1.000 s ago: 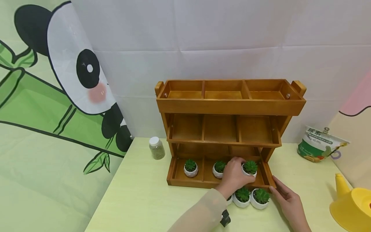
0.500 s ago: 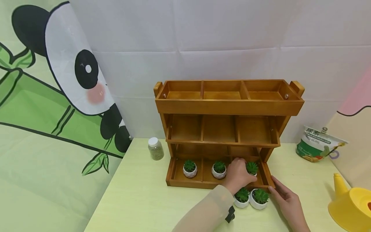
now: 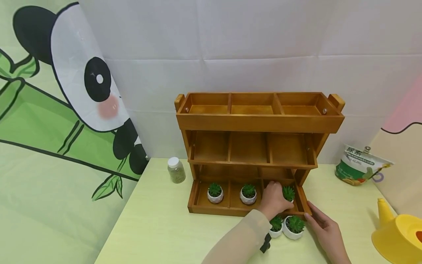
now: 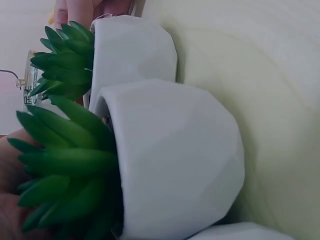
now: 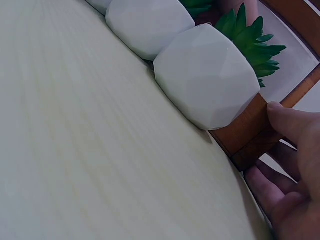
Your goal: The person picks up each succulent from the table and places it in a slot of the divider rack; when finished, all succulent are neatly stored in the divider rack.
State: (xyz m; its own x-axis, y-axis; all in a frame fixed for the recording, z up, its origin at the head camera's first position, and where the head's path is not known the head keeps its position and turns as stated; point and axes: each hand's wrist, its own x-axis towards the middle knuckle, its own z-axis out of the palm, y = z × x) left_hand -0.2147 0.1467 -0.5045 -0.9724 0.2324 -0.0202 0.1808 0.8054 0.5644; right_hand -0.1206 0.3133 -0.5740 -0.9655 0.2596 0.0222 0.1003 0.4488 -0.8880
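My left hand (image 3: 273, 201) grips a small potted succulent (image 3: 288, 193) inside the right compartment of the bottom tier of a brown wooden shelf (image 3: 260, 123). Its white pot is mostly hidden behind the hand. My right hand (image 3: 326, 228) holds the front right corner of that tier, thumb in front, also seen in the right wrist view. Two more succulents stand in the tier, one in the left compartment (image 3: 215, 193) and one in the middle (image 3: 248, 194). On the table before the shelf are further white-potted succulents (image 3: 294, 227), close up in the left wrist view.
A white-capped jar (image 3: 176, 170) stands left of the shelf. To the right are a clipped green-and-white pouch (image 3: 361, 165) and a yellow watering can (image 3: 397, 234). Behind the shelf hangs a pale cloth (image 3: 257, 36). Both upper tiers (image 3: 248, 146) have three compartments.
My left hand has shifted right and slightly lower with the succulent, deeper into the right compartment. The right hand keeps its hold on the shelf corner.
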